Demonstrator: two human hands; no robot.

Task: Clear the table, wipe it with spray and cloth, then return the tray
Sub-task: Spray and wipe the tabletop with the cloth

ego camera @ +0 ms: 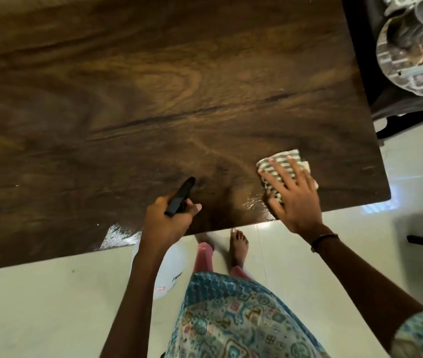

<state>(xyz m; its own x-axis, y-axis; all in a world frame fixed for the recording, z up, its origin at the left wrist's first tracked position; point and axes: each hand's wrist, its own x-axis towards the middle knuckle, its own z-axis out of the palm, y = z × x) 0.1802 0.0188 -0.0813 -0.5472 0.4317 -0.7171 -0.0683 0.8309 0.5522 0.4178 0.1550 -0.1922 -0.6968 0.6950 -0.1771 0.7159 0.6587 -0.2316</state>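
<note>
The wiping step is in hand: the right hand [292, 196] presses flat, fingers straight, on the cloth [281, 167] near the table [153, 86] corner, the left hand [165, 220] grips the spray bottle [170, 267] (tray [416, 51] waits aside), and next the cloth must sweep the wet patch.

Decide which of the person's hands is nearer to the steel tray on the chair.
Right. The right hand presses the striped cloth at the table's right end, below the steel tray. The left hand grips the spray bottle further left.

The cloth [281, 171] lies on the table [127, 99] near its right front corner, under the right hand [292, 195]. The spray bottle [170, 264] is left of it, at the front edge, in the left hand [166, 223].
</note>
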